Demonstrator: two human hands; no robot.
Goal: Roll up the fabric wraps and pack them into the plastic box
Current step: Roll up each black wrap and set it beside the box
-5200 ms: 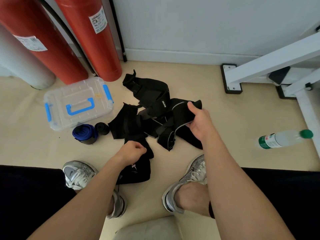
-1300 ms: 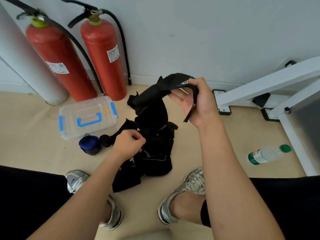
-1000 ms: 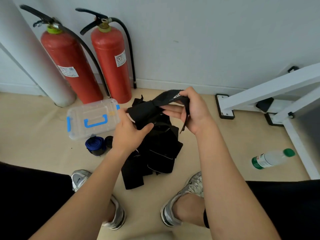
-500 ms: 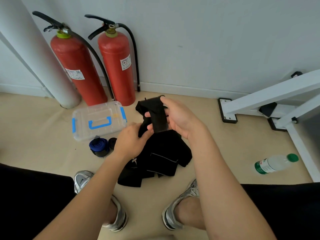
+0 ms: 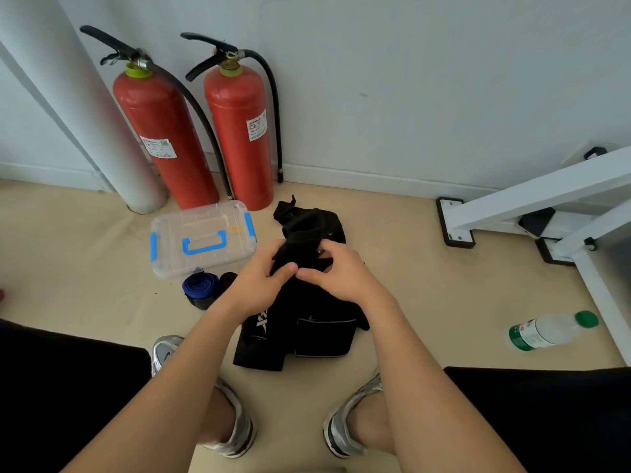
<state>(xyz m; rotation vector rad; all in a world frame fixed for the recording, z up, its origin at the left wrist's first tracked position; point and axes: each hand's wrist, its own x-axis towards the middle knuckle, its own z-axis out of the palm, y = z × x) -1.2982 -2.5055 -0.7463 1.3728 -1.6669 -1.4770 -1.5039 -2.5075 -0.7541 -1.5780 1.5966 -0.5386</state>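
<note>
Left extinguisher (image 5: 160,131): red, upright at the wall (image 5: 409,80), black hose hanging.
Right extinguisher (image 5: 239,131): red, just beside the first, also hosed.
Pipe (image 5: 85,114): thick, white, just left of them.
Bottle (image 5: 549,331): clear, green cap, lying on the floor (image 5: 444,302) to my right.
Frame (image 5: 546,192): white metal, black feet, far right.
Shoes: my silver left shoe (image 5: 235,428) and right shoe (image 5: 341,428), flat on the floor.
</note>
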